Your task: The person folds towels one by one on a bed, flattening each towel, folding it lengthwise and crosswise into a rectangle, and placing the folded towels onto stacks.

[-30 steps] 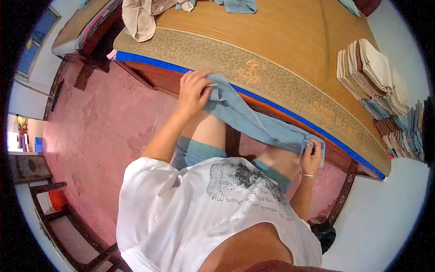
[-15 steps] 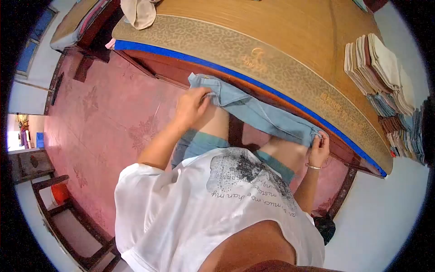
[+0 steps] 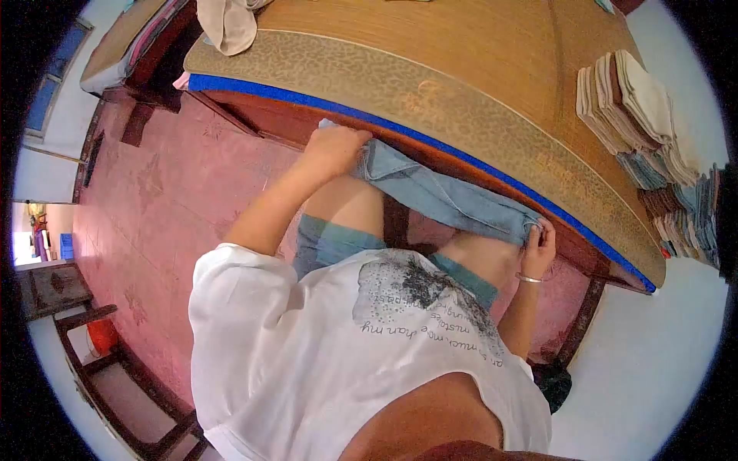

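Note:
A pair of light-blue denim trousers (image 3: pixel 438 188), folded into a long strip, stretches across my bare knees just below the bed's edge. At its left end my left hand (image 3: pixel 338 150) is closed over the cloth, its fingers partly hidden behind the hand. A small pale corner of the garment pokes out beyond the knuckles. My right hand (image 3: pixel 540 246), with a bracelet at the wrist, pinches the right end between thumb and fingers. Seams and creases run along the middle stretch, which hangs between both hands.
In front is a wooden bed with a tan mat (image 3: pixel 369 69) and blue edging (image 3: pixel 292 92). A beige cloth (image 3: pixel 227 27) hangs at its far left corner. Stacks of folded clothes (image 3: pixel 634 100) stand at the right. A wooden chair frame (image 3: pixel 100 311) is at lower left.
My left hand has moved up and over the left end of the trousers, covering more of it. My right hand stays at the right end. The view has shifted slightly.

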The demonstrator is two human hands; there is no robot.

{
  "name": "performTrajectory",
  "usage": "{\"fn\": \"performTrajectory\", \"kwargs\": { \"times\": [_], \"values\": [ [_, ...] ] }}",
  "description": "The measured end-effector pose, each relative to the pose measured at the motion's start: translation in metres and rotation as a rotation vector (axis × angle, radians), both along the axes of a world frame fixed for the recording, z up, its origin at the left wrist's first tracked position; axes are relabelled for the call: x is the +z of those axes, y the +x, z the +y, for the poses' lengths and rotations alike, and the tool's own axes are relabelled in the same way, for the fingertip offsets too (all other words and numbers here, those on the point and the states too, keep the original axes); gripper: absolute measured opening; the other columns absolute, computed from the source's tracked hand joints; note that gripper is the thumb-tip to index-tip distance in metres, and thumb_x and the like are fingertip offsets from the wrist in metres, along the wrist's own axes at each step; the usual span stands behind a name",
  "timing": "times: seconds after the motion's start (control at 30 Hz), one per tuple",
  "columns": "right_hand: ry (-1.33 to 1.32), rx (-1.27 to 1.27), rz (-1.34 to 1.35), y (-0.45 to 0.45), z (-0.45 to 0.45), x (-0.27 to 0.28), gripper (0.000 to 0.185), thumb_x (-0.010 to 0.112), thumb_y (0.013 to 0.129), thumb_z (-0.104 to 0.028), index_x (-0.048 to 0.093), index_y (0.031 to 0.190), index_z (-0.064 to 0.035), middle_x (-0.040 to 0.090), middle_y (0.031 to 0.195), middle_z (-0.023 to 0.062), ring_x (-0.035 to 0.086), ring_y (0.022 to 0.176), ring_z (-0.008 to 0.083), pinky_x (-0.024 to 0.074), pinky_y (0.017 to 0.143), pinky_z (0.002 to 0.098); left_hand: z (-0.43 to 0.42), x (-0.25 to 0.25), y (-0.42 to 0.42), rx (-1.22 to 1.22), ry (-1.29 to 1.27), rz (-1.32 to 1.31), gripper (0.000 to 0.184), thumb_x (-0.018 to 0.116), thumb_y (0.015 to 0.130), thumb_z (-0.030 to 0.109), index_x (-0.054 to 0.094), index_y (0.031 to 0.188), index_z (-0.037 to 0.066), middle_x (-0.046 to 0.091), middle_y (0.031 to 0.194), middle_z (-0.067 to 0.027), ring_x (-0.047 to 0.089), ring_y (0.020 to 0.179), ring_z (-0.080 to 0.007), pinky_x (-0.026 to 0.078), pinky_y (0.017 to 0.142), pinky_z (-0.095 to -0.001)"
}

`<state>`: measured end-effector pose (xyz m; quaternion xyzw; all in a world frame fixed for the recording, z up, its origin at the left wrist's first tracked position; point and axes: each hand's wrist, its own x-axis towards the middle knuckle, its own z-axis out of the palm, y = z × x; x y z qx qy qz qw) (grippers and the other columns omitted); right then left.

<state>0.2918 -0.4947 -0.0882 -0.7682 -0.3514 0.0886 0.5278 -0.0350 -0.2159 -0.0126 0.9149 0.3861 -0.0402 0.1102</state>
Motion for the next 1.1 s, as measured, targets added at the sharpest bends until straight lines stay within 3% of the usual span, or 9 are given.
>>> {"fn": "performTrajectory", "kwargs": {
  "times": [0.1, 0.5, 0.63, 0.67, 0.7, 0.77, 0.87, 0.97, 1.1],
  "values": [
    [0.04, -0.002, 0.022, 0.0, -0.001, 0.0, 0.017, 0.054, 0.084, -0.009, 0.056, 0.099, -0.0011, 0.055, 0.084, 0.0014, 0.049, 0.073, 0.0081, 0.0413, 0.068, 0.0214, 0.001, 0.0, 0.005, -0.041, 0.012, 0.114, 0.036, 0.056, 0.076, 0.016, 0.055, 0.112, 0.013, 0.062, 0.093, -0.014, 0.059, 0.088, -0.0304, 0.047, 0.07, -0.0439],
    [0.014, 0.018, -0.008, 0.007, -0.003, -0.003, 0.019, 0.055, 0.085, -0.008, 0.054, 0.102, -0.0011, 0.053, 0.081, -0.0016, 0.046, 0.071, 0.0064, 0.0384, 0.064, 0.0192, -0.004, -0.001, -0.014, 0.025, -0.005, -0.239, 0.025, 0.058, 0.075, 0.015, 0.058, 0.1, 0.011, 0.061, 0.088, -0.0146, 0.059, 0.084, -0.0303, 0.047, 0.071, -0.0399],
    [0.145, 0.007, 0.114, 0.019, -0.007, 0.018, 0.017, 0.056, 0.083, -0.006, 0.057, 0.1, -0.0029, 0.056, 0.088, 0.0007, 0.047, 0.071, 0.0073, 0.0406, 0.067, 0.0203, 0.015, 0.0, -0.039, 0.1, -0.177, -0.701, 0.02, 0.058, 0.077, 0.014, 0.058, 0.096, 0.008, 0.061, 0.091, -0.009, 0.058, 0.086, -0.0215, 0.046, 0.072, -0.0326],
    [0.083, -0.053, 0.011, 0.033, -0.014, 0.026, 0.018, 0.056, 0.083, -0.007, 0.056, 0.101, -0.0029, 0.056, 0.088, 0.0009, 0.047, 0.072, 0.0074, 0.0408, 0.067, 0.0205, 0.02, 0.001, -0.046, 0.169, -0.178, -0.904, 0.017, 0.058, 0.078, 0.013, 0.059, 0.094, 0.008, 0.061, 0.09, -0.0061, 0.058, 0.087, -0.0181, 0.046, 0.072, -0.0302],
    [0.021, -0.113, -0.09, 0.049, -0.023, 0.036, 0.019, 0.056, 0.083, -0.007, 0.056, 0.102, -0.003, 0.056, 0.089, 0.0011, 0.048, 0.072, 0.0076, 0.0411, 0.067, 0.0206, 0.025, 0.004, -0.052, 0.167, -0.175, -0.905, 0.017, 0.058, 0.078, 0.013, 0.059, 0.094, 0.008, 0.061, 0.09, -0.0061, 0.058, 0.087, -0.0181, 0.046, 0.072, -0.0302],
    [0.286, -0.139, 0.139, 0.079, -0.041, 0.058, 0.023, 0.055, 0.085, -0.007, 0.054, 0.107, -0.0003, 0.057, 0.1, 0.0052, 0.052, 0.087, 0.0103, 0.0415, 0.078, 0.0226, 0.036, 0.017, -0.063, 0.261, -0.151, -1.309, 0.015, 0.057, 0.082, 0.01, 0.058, 0.095, 0.004, 0.059, 0.091, -0.0021, 0.053, 0.087, -0.0126, 0.042, 0.075, -0.0255],
    [0.258, -0.209, -0.04, 0.111, -0.063, 0.09, 0.023, 0.056, 0.085, -0.011, 0.054, 0.107, -0.0028, 0.056, 0.092, 0.0024, 0.05, 0.081, 0.0091, 0.0401, 0.074, 0.0219, 0.042, 0.046, -0.078, 0.434, -0.353, -1.514, 0.02, 0.051, 0.085, 0.009, 0.055, 0.102, 0.0, 0.057, 0.102, -0.0048, 0.052, 0.096, -0.0135, 0.04, 0.081, -0.0249],
    [0.568, -0.227, 0.203, 0.107, -0.068, 0.128, 0.024, 0.054, 0.086, -0.011, 0.052, 0.109, -0.0039, 0.056, 0.092, 0.0019, 0.051, 0.08, 0.011, 0.0419, 0.074, 0.0244, 0.06, 0.046, -0.1, 0.576, -0.435, -1.692, 0.023, 0.051, 0.085, 0.01, 0.054, 0.106, 0.0, 0.056, 0.105, -0.0064, 0.05, 0.099, -0.0139, 0.036, 0.086, -0.0254],
    [0.366, -0.156, 0.032, 0.129, -0.078, 0.133, 0.024, 0.055, 0.086, -0.011, 0.053, 0.109, -0.0046, 0.056, 0.093, 0.0013, 0.051, 0.082, 0.01, 0.0415, 0.076, 0.0241, 0.05, 0.076, -0.098, 0.438, -0.169, -1.7, 0.018, 0.054, 0.085, 0.01, 0.054, 0.101, 0.003, 0.058, 0.089, -0.0008, 0.052, 0.082, -0.0083, 0.038, 0.077, -0.021]
  ]
}}
